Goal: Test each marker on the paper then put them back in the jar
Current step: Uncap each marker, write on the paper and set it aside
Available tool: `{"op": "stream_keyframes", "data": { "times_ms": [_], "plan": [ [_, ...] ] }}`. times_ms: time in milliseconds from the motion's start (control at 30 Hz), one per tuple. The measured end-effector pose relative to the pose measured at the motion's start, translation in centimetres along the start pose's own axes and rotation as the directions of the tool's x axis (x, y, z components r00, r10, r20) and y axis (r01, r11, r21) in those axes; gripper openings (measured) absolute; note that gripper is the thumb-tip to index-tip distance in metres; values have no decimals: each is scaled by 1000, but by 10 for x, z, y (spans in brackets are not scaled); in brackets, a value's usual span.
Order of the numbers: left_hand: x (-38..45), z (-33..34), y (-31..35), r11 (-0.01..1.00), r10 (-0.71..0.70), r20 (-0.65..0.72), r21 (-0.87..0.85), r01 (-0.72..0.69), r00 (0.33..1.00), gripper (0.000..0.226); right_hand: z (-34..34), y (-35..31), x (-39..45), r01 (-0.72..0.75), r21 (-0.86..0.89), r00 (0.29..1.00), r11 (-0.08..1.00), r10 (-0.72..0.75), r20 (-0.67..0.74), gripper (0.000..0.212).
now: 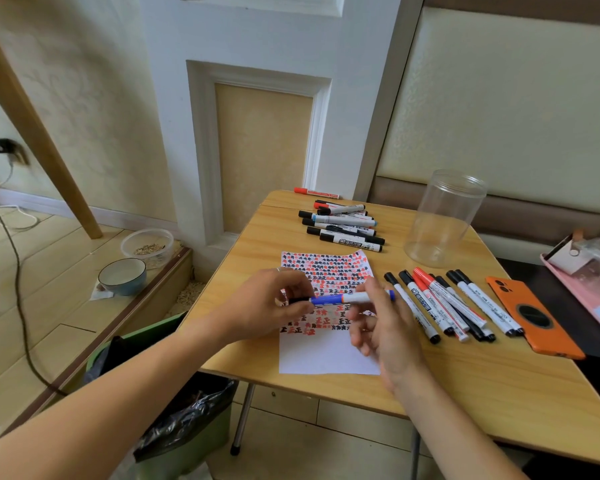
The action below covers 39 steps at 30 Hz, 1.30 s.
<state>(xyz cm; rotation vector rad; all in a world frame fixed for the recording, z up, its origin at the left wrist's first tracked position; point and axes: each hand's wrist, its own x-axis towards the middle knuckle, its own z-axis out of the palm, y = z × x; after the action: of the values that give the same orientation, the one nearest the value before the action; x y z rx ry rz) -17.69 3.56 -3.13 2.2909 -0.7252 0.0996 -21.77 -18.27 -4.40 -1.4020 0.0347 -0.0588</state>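
Item: blue marker (343, 299), held level over the paper (326, 351), your left hand (267, 306) pinching its cap end, your right hand (381, 320) gripping the barrel (jar (444, 220) stands empty) — pull straight apart, barrel steady.

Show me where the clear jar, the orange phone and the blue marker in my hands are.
clear jar (445, 220), head view, middle of its transparent wall.
orange phone (534, 317), head view, centre of its back.
blue marker (329, 300), head view, blue section of the barrel between the hands.
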Motion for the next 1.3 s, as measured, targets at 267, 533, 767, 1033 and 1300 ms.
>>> {"op": "stream_keyframes", "data": {
  "times_ms": [267,533,767,1033,1300],
  "plan": [
    [-9,13,7,908,-98,-2,-410,88,995,23,0,4,4,22,-106,998,994,-17,53,14],
    [-2,21,12,763,-168,-12,-634,122,986,19,2,5,0,105,-248,992,963,-84,92,21],
    [-2,23,14,781,-157,-31,-616,105,987,15,1,6,0,102,-259,994,960,-87,71,27],
    [2,6,4,982,-80,-87,-177,64,993,14,3,3,2,63,-303,991,951,-25,128,24],
    [-7,-21,-6,984,46,-82,178,-31,996,16,9,-20,12,168,-499,980,850,-87,181,15]
  ]
}}
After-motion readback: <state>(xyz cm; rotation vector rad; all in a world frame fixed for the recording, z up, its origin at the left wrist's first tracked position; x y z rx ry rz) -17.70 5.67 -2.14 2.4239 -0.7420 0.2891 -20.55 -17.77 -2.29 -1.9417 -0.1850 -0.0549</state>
